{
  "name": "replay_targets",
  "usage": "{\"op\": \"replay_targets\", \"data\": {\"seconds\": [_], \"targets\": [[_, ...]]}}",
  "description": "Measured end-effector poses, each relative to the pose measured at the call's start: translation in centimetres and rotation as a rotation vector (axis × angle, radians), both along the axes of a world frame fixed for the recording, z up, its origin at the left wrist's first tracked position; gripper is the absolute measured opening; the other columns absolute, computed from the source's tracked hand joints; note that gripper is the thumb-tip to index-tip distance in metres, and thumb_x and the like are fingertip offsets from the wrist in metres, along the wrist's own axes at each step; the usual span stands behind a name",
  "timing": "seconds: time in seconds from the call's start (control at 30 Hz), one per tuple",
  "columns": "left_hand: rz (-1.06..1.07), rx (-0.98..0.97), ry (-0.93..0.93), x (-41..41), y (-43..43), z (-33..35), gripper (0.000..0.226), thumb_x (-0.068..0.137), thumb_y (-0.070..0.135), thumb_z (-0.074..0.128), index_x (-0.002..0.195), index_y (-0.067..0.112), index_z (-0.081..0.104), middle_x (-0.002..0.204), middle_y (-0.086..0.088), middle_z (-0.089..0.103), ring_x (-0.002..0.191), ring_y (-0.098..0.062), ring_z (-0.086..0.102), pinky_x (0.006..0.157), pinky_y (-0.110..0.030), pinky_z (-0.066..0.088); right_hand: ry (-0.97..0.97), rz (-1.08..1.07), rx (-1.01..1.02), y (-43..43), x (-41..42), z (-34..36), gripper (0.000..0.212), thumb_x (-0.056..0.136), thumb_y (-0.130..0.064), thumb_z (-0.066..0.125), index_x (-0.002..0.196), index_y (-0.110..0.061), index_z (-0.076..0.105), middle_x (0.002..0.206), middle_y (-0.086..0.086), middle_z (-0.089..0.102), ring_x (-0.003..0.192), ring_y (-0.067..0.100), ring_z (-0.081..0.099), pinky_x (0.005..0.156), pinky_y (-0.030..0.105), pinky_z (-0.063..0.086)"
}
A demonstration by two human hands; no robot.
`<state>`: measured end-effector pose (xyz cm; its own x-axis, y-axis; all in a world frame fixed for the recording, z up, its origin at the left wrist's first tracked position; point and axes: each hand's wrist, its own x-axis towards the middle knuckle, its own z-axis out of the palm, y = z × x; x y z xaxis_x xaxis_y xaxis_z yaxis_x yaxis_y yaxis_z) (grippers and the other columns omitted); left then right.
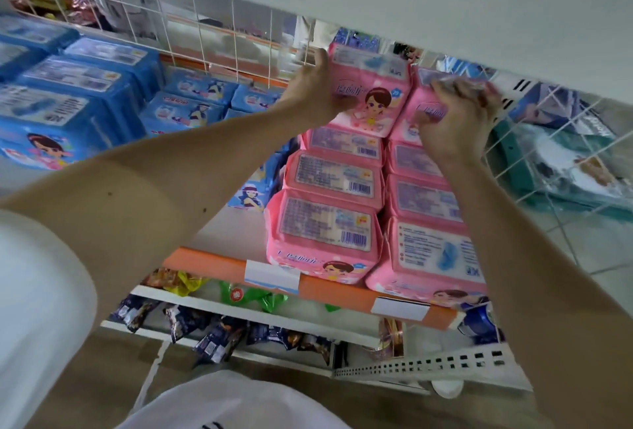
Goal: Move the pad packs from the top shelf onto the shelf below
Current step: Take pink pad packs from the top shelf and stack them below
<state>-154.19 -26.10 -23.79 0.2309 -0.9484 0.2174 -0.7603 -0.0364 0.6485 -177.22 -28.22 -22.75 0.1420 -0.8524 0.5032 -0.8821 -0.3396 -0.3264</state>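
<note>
Gripping pink pack [371, 86] w/ L hand [317, 91], R hand [455, 123] clamped on 2nd pack [416, 113] just beside, both over rear of pink rows [329, 209], orange-edged shelf [205, 261].

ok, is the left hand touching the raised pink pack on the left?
Touching. Head view: left hand grips the raised left pink pack by its left side, no gap.

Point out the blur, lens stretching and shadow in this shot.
Head view: the right hand smears with motion at its fingers on the neighbouring pack, while the left hand gripping a pink pack is sharper. Head view: the blue packs at the edge are soft, the wide lens swells the left forearm, and the snack bags below sit in shadow.
</note>
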Motion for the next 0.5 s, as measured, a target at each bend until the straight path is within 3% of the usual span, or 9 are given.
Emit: {"op": "replay_targets", "data": {"seconds": [0.1,0.2,0.23,0.3,0.37,0.43,0.5], "targets": [[-0.058,0.147,-0.018,0.3,0.8,1.3,0.09,0.082,0.052,0.076,0.15,0.008,0.034,0.12,-0.007,0.063,0.1,-0.025,0.066,0.08,-0.031,0.058,0.009,0.036,0.11,0.4,-0.4,0.7,0.047,0.093,-0.024,0.067,0.139,-0.02,0.057,0.143,0.007,0.053,0.137,0.031,0.032,0.096,0.024,0.023],[0.009,0.134,0.051,-0.7,5.7,2.3,0.114,0.084,0.07,0.062,0.156,0.007,-0.001,0.091,0.005,0.056,0.072,-0.013,0.061,0.045,-0.012,0.047,-0.124,-0.023,0.106,2.7,-2.4,0.9,0.049,0.096,-0.025,0.056,0.144,-0.02,0.048,0.156,0.01,0.036,0.147,0.033,0.021,0.115,0.036,0.01],[0.025,0.116,0.048,-1.3,7.9,2.1,0.118,0.082,0.078,0.054,0.157,0.014,-0.011,0.088,0.003,0.058,0.072,-0.015,0.062,0.045,-0.012,0.046,-0.193,-0.081,0.088,4.1,-3.4,0.7,0.051,0.095,-0.028,0.052,0.144,-0.019,0.046,0.157,0.012,0.034,0.148,0.032,0.021,0.117,0.039,0.007],[0.001,0.09,-0.024,-2.5,12.4,0.5,0.114,0.074,0.093,0.04,0.155,0.03,-0.01,0.121,-0.008,0.063,0.108,-0.028,0.062,0.077,-0.032,0.058,-0.349,-0.126,0.132,6.9,-5.3,-0.5,0.054,0.093,-0.037,0.051,0.146,-0.026,0.045,0.157,0.011,0.035,0.148,0.029,0.024,0.12,0.046,0.009],[-0.065,0.085,-0.134,-4.0,16.9,-1.2,0.107,0.068,0.098,0.035,0.151,0.04,0.001,0.155,-0.004,0.039,0.139,-0.032,0.039,0.105,-0.055,0.042,-0.462,-0.034,0.301,9.9,-6.5,-1.9,0.056,0.093,-0.047,0.052,0.147,-0.037,0.042,0.16,0.002,0.031,0.148,0.026,0.028,0.121,0.053,0.019],[-0.172,0.11,-0.29,-5.2,20.0,-2.7,0.106,0.068,0.097,0.037,0.152,0.042,0.003,0.165,0.003,0.018,0.15,-0.029,0.021,0.117,-0.054,0.026,-0.366,-0.02,0.427,12.4,-7.1,-3.1,0.058,0.092,-0.061,0.046,0.148,-0.047,0.037,0.164,-0.009,0.022,0.149,0.022,0.027,0.12,0.055,0.022],[-0.249,0.134,-0.486,-5.6,21.3,-4.2,0.111,0.069,0.096,0.038,0.156,0.039,0.0,0.168,-0.001,0.007,0.153,-0.033,0.01,0.123,-0.053,0.016,-0.178,-0.105,0.431,14.0,-7.7,-3.9,0.052,0.096,-0.063,0.043,0.144,-0.045,0.045,0.164,-0.01,0.02,0.148,0.025,0.028,0.117,0.053,0.028]]}}
